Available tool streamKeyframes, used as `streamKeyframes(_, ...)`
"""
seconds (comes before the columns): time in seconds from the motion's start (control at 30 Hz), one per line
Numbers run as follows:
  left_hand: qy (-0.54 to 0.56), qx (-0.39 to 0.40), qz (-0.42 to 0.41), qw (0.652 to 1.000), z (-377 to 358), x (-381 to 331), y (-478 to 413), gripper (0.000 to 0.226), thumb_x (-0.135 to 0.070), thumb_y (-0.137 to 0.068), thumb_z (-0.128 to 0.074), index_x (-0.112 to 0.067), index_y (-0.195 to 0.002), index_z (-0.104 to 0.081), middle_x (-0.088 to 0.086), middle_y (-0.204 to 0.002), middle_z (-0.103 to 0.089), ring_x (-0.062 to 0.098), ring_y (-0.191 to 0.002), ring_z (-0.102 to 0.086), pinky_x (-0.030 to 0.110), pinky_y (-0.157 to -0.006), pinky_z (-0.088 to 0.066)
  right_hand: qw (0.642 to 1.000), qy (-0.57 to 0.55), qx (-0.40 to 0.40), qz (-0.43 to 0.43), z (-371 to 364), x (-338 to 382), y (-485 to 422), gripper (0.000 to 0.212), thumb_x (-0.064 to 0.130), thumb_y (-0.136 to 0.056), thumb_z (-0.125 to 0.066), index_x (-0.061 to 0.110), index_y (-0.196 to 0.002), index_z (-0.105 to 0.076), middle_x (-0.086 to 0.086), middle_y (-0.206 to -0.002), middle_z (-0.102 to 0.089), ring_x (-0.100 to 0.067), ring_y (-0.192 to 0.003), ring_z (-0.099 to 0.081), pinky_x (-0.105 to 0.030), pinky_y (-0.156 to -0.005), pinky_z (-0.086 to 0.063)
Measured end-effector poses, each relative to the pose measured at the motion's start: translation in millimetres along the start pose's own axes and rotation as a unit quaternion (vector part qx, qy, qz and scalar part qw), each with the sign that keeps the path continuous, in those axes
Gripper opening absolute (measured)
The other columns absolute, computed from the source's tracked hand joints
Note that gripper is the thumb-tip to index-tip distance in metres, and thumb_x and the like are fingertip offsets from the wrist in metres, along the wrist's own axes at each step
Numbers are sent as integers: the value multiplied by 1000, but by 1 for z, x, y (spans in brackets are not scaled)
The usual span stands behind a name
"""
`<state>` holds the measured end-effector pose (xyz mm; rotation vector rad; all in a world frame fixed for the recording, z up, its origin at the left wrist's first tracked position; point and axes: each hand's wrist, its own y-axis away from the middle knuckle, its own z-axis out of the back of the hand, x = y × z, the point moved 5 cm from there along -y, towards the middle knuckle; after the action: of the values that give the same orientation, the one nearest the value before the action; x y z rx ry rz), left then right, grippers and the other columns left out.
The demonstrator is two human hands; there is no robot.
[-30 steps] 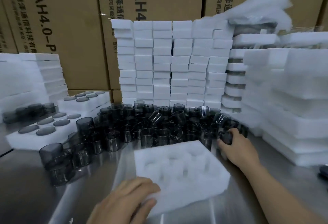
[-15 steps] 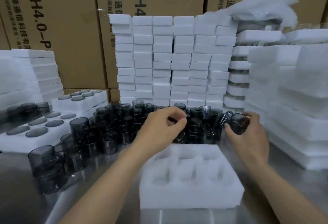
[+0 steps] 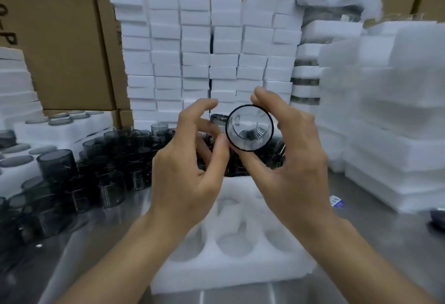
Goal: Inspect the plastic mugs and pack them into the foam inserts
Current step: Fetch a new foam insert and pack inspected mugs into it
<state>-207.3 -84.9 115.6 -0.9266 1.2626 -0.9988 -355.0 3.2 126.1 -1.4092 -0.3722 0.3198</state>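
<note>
My right hand (image 3: 291,159) holds a smoky transparent plastic mug (image 3: 249,129) up at chest height, its open rim turned toward me. My left hand (image 3: 190,166) hovers just left of it with fingers spread; its thumb touches the mug's rim and it grips nothing. Below both hands a white foam insert (image 3: 231,255) lies on the steel table with its round cavities empty. A heap of dark transparent mugs (image 3: 120,154) covers the table behind and to the left, partly hidden by my hands.
Foam inserts filled with mugs (image 3: 60,130) sit at the left. A wall of stacked white foam blocks (image 3: 192,62) stands behind, with foam stacks (image 3: 385,111) at the right and cardboard boxes (image 3: 60,38) further back. A small blue item (image 3: 337,201) lies by the right stack.
My right hand lifted a mug from the pile and turned its rim toward me. My left hand left the foam insert, reached over the pile, then came up beside the mug.
</note>
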Motion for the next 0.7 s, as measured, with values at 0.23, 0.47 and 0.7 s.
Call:
streamKeyframes(0.23,-7,-15,7,1000,2,4,-2,13,-26,-110,-54,-29,-116,-64,-23,-86,-62,17,-68,-61,41,-60,-50,997,-49,15,-59,-5,-7,6,73,22,-90,-82,19,-153,-47,16,-150,-54,-6,-137,-55,-20,-110,-44)
streamKeyframes(0.47,81,46,154,984,-3,12,-6,43,-31,-113,-52,-16,-80,-75,4,-67,-70,25,-60,-65,42,-56,-56,991,-87,53,-85,-9,-1,9,75,47,-88,-82,34,-151,-46,17,-134,-65,-8,-118,-68,-31,-100,-55)
streamKeyframes(0.7,165,244,341,893,-30,13,6,52,-15,-103,-44,-24,-57,-69,0,-56,-65,12,-50,-55,20,-49,-40,984,-113,13,-136,-7,2,4,52,51,-86,-80,37,-132,-60,14,-108,-69,-16,-89,-70,-24,-79,-56)
